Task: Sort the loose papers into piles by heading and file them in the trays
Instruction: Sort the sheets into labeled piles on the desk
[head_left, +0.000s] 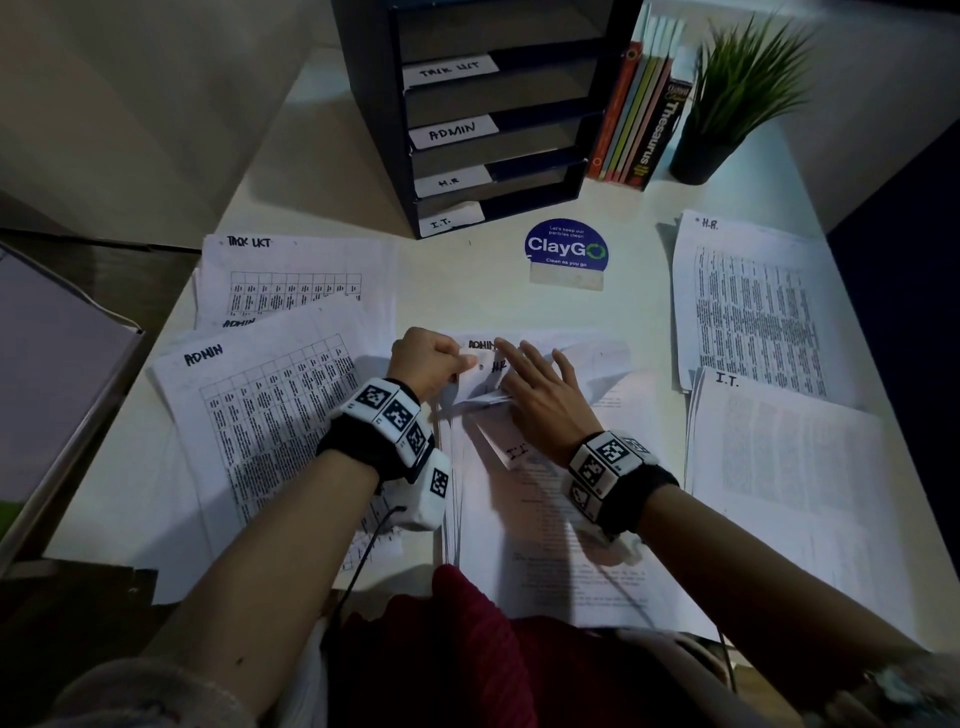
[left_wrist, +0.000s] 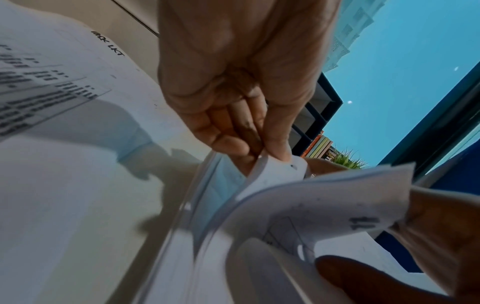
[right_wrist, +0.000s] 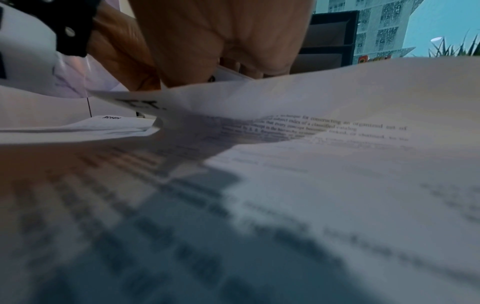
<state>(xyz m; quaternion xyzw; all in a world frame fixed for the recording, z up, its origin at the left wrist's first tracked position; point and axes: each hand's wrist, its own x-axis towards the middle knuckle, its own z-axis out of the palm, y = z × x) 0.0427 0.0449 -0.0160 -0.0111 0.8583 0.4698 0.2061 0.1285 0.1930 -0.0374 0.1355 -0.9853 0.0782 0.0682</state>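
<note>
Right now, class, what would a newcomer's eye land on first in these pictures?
Two hands meet at the desk's centre: the left hand pinches a lifted sheet corner while the right hand spreads flat on the unsorted stack. Behind them stands the dark tray rack with handwritten labels, and headed paper piles fan out on both sides.

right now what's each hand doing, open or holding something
Left hand: pinching the lifted corner of a sheet on the middle stack.
Right hand: open, straight fingers resting on the folded-back sheets of that stack.
</note>
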